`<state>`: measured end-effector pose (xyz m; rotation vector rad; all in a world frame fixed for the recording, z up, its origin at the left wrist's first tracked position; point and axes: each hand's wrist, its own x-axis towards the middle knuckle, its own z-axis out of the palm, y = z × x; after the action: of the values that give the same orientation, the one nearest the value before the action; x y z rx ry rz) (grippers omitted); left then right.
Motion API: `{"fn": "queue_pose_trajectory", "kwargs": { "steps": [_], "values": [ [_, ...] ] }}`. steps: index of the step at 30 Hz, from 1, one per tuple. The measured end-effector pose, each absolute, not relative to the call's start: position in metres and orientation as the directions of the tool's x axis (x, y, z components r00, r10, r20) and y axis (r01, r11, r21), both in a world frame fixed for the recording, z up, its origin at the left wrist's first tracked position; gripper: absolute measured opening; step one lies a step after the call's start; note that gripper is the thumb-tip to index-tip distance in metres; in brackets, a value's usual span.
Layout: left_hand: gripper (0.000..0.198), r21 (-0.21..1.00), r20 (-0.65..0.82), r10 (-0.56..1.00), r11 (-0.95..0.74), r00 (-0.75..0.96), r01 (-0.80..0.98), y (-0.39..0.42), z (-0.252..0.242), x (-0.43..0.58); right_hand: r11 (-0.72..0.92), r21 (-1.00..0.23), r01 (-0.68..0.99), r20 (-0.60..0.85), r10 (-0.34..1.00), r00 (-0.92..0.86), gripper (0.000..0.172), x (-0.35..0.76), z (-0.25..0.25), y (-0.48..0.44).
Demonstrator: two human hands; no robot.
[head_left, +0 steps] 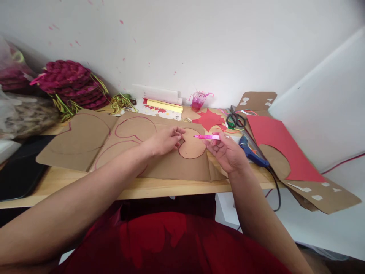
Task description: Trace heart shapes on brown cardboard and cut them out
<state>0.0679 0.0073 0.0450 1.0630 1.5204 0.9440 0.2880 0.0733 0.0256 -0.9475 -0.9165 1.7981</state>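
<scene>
A flattened brown cardboard sheet (171,167) lies on the wooden table (85,186), with red curved lines drawn on it. A round cardboard cut-out (192,146) rests on the sheet, outlined in red. My left hand (164,140) presses its fingertips on the cut-out's left edge, fingers bent together. My right hand (225,150) holds a pink marker (207,137) whose tip points left over the cut-out's top edge.
A blue glue gun (252,152) with a black cord lies right of my right hand. Scissors (235,118), a red star shape (209,118), red paper on cardboard (282,148), a pink cup (197,101) and stacked magenta paper flowers (70,82) sit along the wall.
</scene>
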Motion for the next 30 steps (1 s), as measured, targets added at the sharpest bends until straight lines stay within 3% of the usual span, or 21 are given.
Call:
{"fn": "queue_pose_trajectory", "kwargs": {
  "steps": [16,30],
  "values": [
    [0.026,0.922,-0.312,0.944,0.327,-0.102,0.208,0.007,0.046,0.07,-0.331,-0.883,-0.334,-0.213,0.914,-0.345,0.016,0.289,0.024,0.072],
    [0.027,0.947,-0.16,0.98,0.187,-0.121,0.261,0.002,0.036,0.048,-0.312,-0.881,-0.357,-0.191,0.923,-0.335,0.016,0.291,0.023,0.07]
  ]
}}
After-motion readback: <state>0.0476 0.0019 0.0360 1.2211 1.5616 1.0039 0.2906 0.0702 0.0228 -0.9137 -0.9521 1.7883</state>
